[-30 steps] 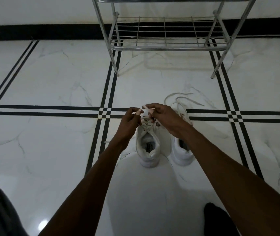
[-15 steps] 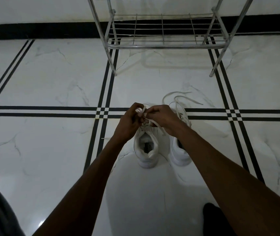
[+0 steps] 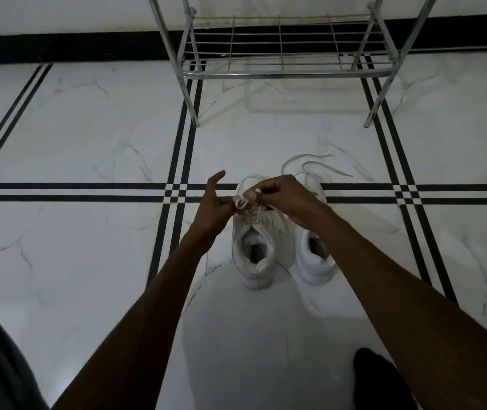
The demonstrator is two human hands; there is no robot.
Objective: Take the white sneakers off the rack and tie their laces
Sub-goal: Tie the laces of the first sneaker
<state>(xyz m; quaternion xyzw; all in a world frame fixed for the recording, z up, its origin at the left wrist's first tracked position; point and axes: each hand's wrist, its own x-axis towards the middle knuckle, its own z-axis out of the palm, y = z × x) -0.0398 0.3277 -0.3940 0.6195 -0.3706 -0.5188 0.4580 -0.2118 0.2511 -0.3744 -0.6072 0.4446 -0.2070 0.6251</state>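
White sneakers sit side by side on the marble floor (image 3: 88, 137), heels toward the person, in front of the metal rack (image 3: 283, 69). The left sneaker (image 3: 252, 250) has its laces (image 3: 240, 202) gathered over the tongue, where both hands meet. The right hand (image 3: 286, 199) has its fingers closed, pinching a lace loop. The left hand (image 3: 212, 208) touches the same laces with thumb and lower fingers, while its index finger sticks out straight. The right sneaker (image 3: 316, 258) is partly hidden by the right forearm; its loose laces (image 3: 310, 165) trail on the floor toward the rack.
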